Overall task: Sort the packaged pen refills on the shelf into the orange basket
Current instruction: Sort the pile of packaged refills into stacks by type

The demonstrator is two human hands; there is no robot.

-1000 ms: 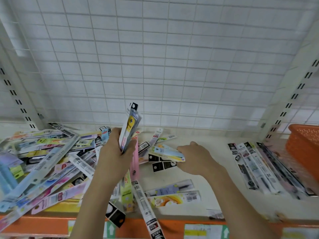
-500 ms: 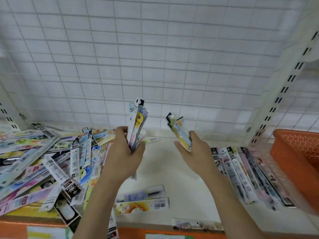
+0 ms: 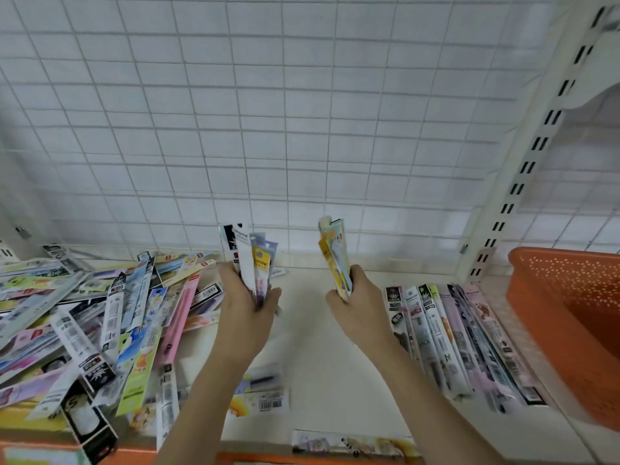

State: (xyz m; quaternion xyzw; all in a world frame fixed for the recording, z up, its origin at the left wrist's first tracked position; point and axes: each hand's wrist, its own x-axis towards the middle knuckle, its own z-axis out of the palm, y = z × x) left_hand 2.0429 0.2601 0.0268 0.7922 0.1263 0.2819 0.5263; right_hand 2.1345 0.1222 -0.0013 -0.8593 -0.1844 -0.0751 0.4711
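Observation:
My left hand grips an upright bundle of packaged pen refills over the middle of the shelf. A smaller upright bunch of yellow and blue refill packs is held by my right hand, a short way to the right. A big loose heap of refill packs covers the shelf's left side. A neat row of packs lies at the right, beside the orange basket, whose perforated wall shows at the far right.
The cream shelf board is bare between my arms, with two packs lying near its front edge. A white wire grid backs the shelf. A slotted white upright stands left of the basket.
My right hand lifted a few packs off the shelf and now holds them upright. My left hand keeps its bundle. The view shifted right, so more of the basket shows.

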